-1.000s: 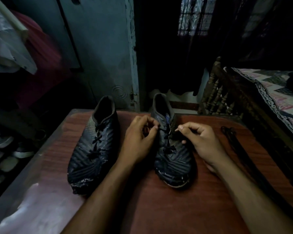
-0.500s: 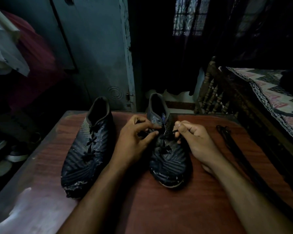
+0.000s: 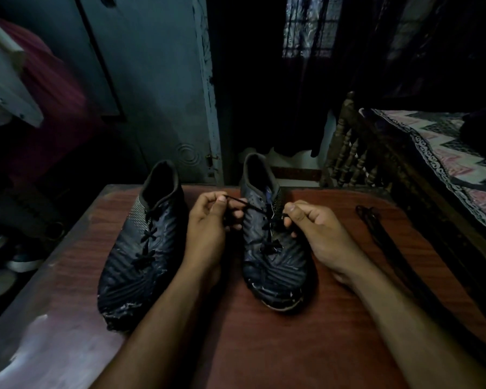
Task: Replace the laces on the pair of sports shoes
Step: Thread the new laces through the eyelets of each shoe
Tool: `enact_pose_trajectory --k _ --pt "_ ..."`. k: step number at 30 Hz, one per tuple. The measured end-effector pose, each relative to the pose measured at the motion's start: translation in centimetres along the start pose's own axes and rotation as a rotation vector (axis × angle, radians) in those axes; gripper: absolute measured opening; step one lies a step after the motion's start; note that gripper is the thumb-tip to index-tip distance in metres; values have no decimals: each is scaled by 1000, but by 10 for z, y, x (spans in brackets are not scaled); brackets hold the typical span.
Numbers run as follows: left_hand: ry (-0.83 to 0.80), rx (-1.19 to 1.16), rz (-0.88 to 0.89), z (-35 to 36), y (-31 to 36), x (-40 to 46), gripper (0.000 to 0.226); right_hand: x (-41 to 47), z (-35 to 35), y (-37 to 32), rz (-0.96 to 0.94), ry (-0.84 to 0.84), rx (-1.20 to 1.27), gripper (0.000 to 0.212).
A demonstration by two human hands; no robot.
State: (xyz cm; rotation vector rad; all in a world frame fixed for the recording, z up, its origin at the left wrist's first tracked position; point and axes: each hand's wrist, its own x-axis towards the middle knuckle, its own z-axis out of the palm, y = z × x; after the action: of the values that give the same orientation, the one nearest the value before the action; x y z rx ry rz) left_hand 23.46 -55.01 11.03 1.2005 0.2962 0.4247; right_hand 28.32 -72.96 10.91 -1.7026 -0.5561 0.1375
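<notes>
**Inspector A:** We are finding the left hand [image 3: 208, 228] pinching the free end of the old lace [image 3: 246, 205] between thumb and forefinger and drawing it out leftward over the right shoe [image 3: 272, 248]. The fingers [image 3: 292, 210] of the right hand [image 3: 323, 237] are curling in at the eyelets; whether they are pinching the lace or only steadying the shoe, we cannot tell in this light.

**Inspector B:** We are noting the left shoe [image 3: 141, 245] standing just beside it on the desk [image 3: 306, 341], its lace untouched, and the spare laces [image 3: 382, 234] lying well apart on the right.

**Inspector A:** We are judging the main risk to be a snag: the lower crossings are looking tight, so a hard pull may be dragging the whole shoe across the desk.

**Inspector B:** We are adding that everything here is dark on dark. An eyelet may be getting missed, or old and new laces confused.
</notes>
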Motion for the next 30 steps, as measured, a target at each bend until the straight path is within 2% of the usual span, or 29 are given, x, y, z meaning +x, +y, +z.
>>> enact_pose_trajectory --k 4,6,10,14,17,23,27,30 --pt "-40 -154 -93 2 4 -1 12 2 1 6 -30 -2 -95 41" --pt "-60 -121 -113 4 4 -1 16 2 3 6 -57 -2 -135 40" --pt "-139 103 -34 2 5 -5 29 2 6 7 -73 13 -208 39" --pt "-281 481 190 -7 8 -4 13 1 5 5 -46 -11 -179 35" --pt "-292 762 322 -12 7 -3 20 0 2 2 -79 -37 -178 24" --pt "-244 878 402 -11 10 -5 13 -1 -6 -1 -65 -30 -91 16" --pt "-240 955 401 -10 8 -5 10 0 -7 1 -61 -23 -108 20" --pt "-222 947 394 -8 5 -4 12 0 -8 3 -86 -29 -149 14"
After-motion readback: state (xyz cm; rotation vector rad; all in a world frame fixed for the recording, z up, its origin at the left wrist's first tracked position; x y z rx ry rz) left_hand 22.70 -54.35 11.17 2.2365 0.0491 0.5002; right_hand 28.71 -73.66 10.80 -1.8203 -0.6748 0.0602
